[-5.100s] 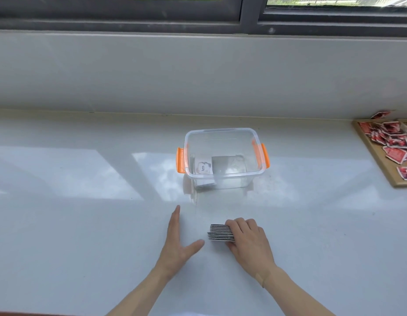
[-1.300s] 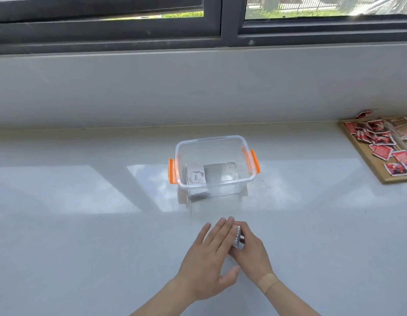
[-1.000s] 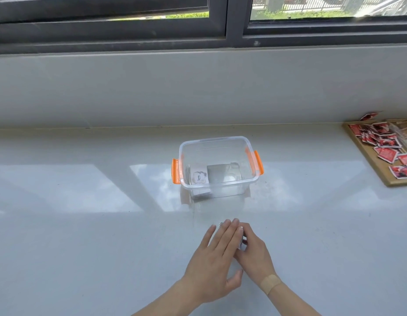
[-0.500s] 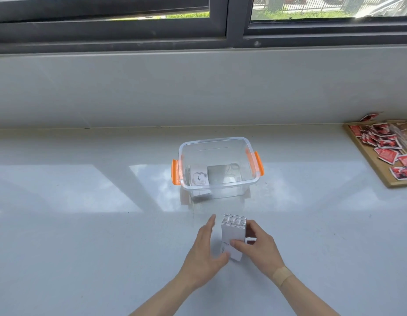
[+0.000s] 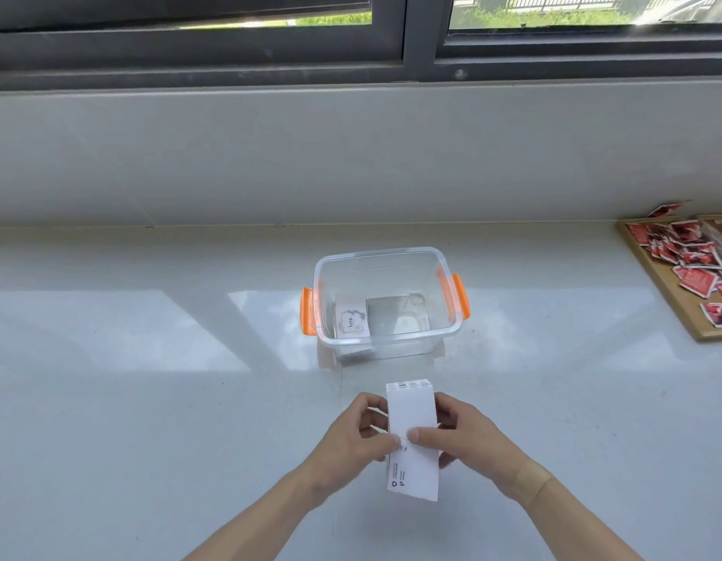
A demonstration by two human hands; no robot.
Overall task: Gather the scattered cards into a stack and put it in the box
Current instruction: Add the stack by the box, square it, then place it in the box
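- Both hands grip the card stack (image 5: pixel 412 439) above the surface (image 5: pixel 149 398), just in front of the clear box (image 5: pixel 385 342).
- left hand (image 5: pixel 351 435) fingers pinch its left edge, right hand (image 5: pixel 468 435) fingers its right.
- One card (image 5: pixel 352 322) lies in the box.

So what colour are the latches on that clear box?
Orange, one latch on each short side of the clear box; the head view shows both.
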